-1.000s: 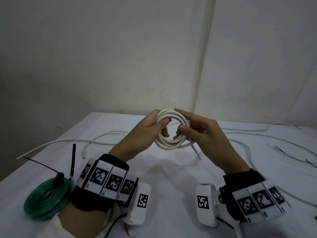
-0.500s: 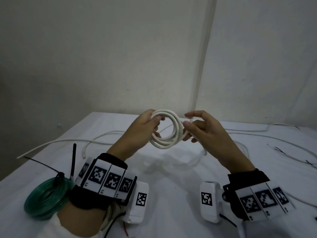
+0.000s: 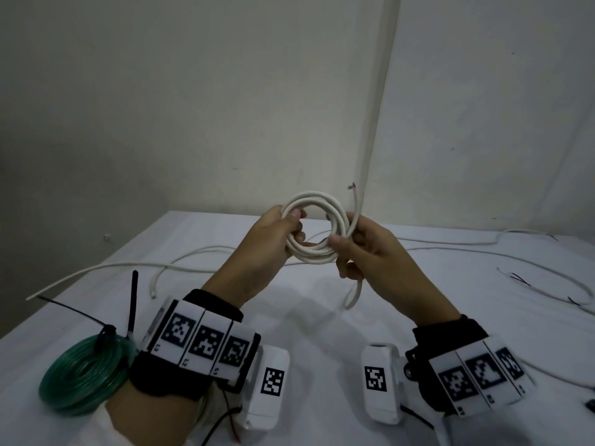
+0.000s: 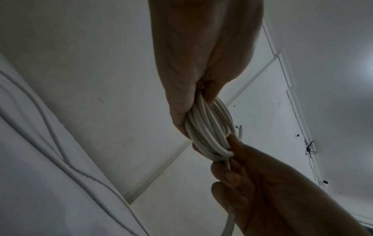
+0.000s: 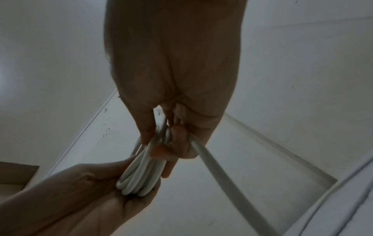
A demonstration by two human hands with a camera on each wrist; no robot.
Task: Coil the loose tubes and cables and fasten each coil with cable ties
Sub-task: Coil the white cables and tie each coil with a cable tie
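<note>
Both our left hand and right hand grip the white cable coil; it seems stiff, springy, best pinched across all loops.

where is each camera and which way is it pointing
Head: worn on the head, looking forward and down at the left hand and right hand holding the white cable coil above the table.
Left wrist: looks along the left hand up toward the wall.
Right wrist: looks along the right hand.
All three share the coil and both hands.
</note>
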